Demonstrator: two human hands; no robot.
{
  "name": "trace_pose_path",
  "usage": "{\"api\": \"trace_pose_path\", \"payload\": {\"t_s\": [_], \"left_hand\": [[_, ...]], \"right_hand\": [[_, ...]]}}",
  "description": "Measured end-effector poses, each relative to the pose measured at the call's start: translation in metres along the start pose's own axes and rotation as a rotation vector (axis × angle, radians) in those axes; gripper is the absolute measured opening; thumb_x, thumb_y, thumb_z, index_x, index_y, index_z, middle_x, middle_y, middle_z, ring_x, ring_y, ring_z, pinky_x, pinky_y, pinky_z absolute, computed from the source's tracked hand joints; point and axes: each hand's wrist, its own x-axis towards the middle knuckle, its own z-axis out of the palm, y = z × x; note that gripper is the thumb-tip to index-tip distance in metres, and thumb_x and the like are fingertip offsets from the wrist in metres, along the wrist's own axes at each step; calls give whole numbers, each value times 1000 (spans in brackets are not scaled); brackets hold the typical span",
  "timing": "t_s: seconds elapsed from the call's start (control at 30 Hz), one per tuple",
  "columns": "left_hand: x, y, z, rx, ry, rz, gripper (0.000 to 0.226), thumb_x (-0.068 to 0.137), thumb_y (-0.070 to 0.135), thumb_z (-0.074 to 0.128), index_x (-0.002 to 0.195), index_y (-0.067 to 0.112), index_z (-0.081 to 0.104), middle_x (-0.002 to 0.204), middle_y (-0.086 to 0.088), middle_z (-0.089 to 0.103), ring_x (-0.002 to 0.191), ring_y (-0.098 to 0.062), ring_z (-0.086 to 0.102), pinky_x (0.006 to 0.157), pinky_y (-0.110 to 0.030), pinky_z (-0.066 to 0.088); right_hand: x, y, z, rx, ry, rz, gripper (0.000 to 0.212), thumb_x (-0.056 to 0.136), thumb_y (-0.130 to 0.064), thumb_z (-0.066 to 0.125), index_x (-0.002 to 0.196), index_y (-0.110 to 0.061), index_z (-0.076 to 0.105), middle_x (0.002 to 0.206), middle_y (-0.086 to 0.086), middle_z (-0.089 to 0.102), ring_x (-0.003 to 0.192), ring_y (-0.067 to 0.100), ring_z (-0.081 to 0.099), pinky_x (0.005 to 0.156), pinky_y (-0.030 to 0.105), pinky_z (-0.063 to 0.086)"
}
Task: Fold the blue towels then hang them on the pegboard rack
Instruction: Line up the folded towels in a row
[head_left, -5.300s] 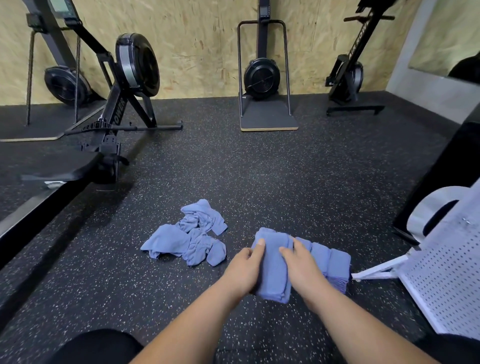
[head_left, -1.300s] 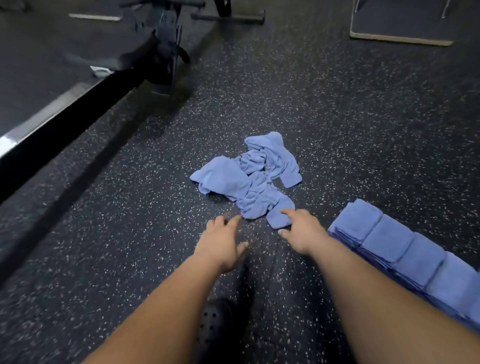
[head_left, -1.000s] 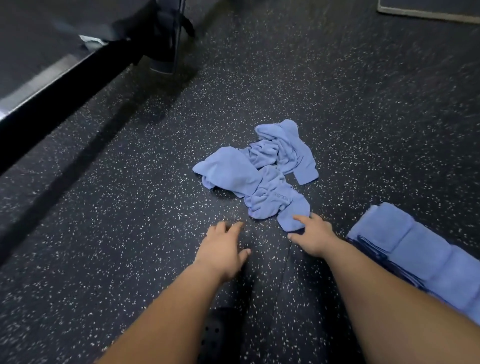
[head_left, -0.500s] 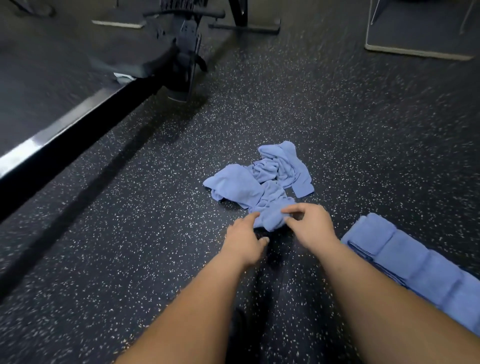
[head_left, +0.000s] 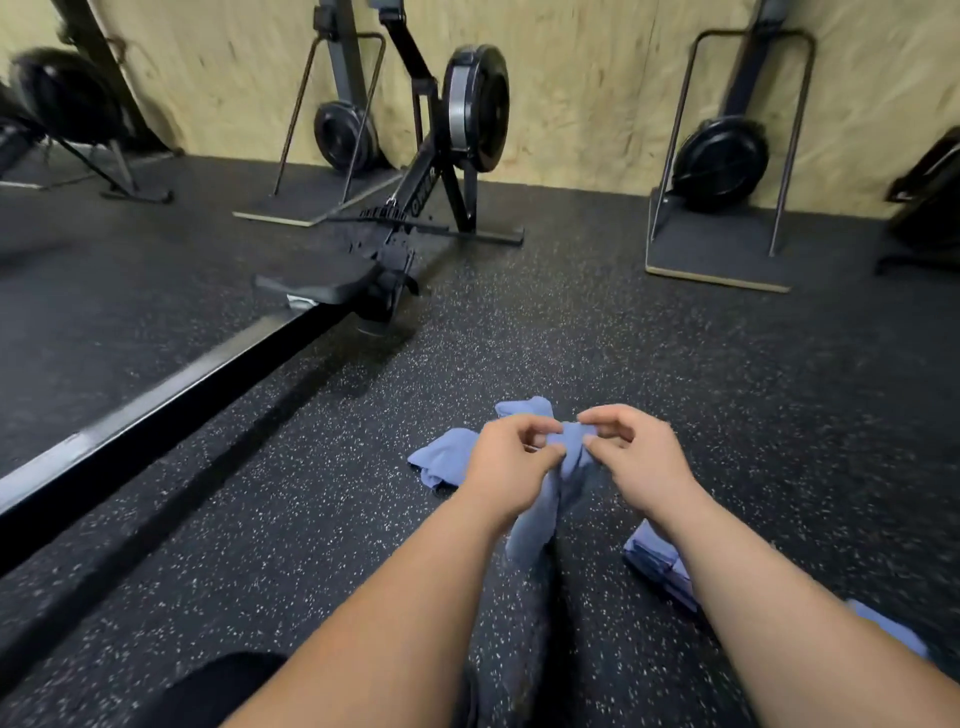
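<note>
1. Head view, nearest: we saw folded blue towels lying on the speckled floor, partly hidden behind the right forearm.
2. Centre: the left hand and the right hand each pinched the top edge of one blue towel between curled fingers and thumb; it hung down between the forearms.
3. Just beyond the hands, we noted a loose pile of unfolded towels on the floor.
4. Farthest: a rowing machine stood before the plywood wall.
</note>
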Motion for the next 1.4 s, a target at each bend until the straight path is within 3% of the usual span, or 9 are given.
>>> {"api": "trace_pose_path", "payload": {"t_s": [0.13, 0.3, 0.53, 0.67, 0.8, 1.03, 1.17, 1.27, 1.4], "left_hand": [[-38, 68, -5, -155, -60, 145, 22, 91, 5, 77, 109, 19, 79, 81, 2, 68, 68, -8, 59, 70, -23, 51], [-85, 102, -10, -413, -276, 121, 24, 93, 5, 78, 113, 18, 79, 102, -14, 77, 95, -27, 74, 99, -47, 60], [-119, 109, 4, -523, -434, 23, 32, 98, -9, 64, 126, 4, 71, 103, -14, 76, 97, -25, 75, 96, -33, 59], [-118, 105, 16, -400, -392, 80, 36, 95, -11, 66, 126, 6, 71, 99, -10, 78, 97, -22, 73, 103, -39, 58], [-109, 103, 29, -282, -332, 134, 34, 95, -5, 70, 121, 16, 75, 102, -7, 79, 96, -15, 74, 103, -40, 58], [-88, 100, 38, -126, -226, 204, 31, 90, 1, 77, 115, 20, 78, 98, -6, 79, 86, -18, 74, 92, -37, 62], [-69, 102, 38, 125, -162, 310, 12, 92, 18, 81, 99, 26, 77, 81, 7, 75, 71, -5, 66, 76, -28, 57], [-58, 102, 35, 386, -114, 451, 4, 96, 35, 75, 96, 32, 72, 91, 13, 63, 81, -3, 61, 77, -25, 51], [-44, 101, 35, 465, -131, 462, 7, 98, 38, 61, 94, 32, 64, 100, 14, 55, 90, -6, 58, 84, -36, 51]], "right_hand": [[-45, -47, -46, -3, 83, -51, 27, 93, 0, 71, 100, -25, 78, 95, -11, 79, 90, 7, 73, 80, 26, 56], [-111, -89, -86, 28, 151, -115, 24, 96, 0, 70, 98, -22, 77, 94, -12, 79, 85, 7, 72, 79, 22, 55], [-161, -86, -108, -126, 130, -128, 17, 99, -18, 72, 99, -34, 79, 104, -20, 76, 97, 2, 72, 92, 31, 56], [-171, -81, -108, -138, 124, -146, 8, 93, -30, 80, 100, -34, 78, 103, -16, 76, 95, 3, 71, 89, 29, 56], [-169, -74, -104, -156, 139, -98, 21, 82, -26, 91, 94, -32, 74, 88, -15, 75, 79, 5, 69, 75, 23, 57], [-138, -59, -101, -246, 184, -91, 15, 92, -18, 79, 87, -32, 75, 81, -19, 74, 79, 3, 68, 72, 15, 51], [-116, -53, -103, -221, 83, -19, 13, 101, -22, 67, 90, -28, 66, 70, -17, 68, 71, 13, 63, 71, 34, 49], [-101, -50, -107, -132, 42, -11, 13, 104, -21, 62, 92, -25, 64, 62, -11, 56, 70, 28, 56, 72, 41, 49], [-83, -49, -107, -31, -3, -8, 8, 103, -24, 64, 95, -24, 65, 67, -10, 51, 66, 11, 44, 67, 35, 37]]}}
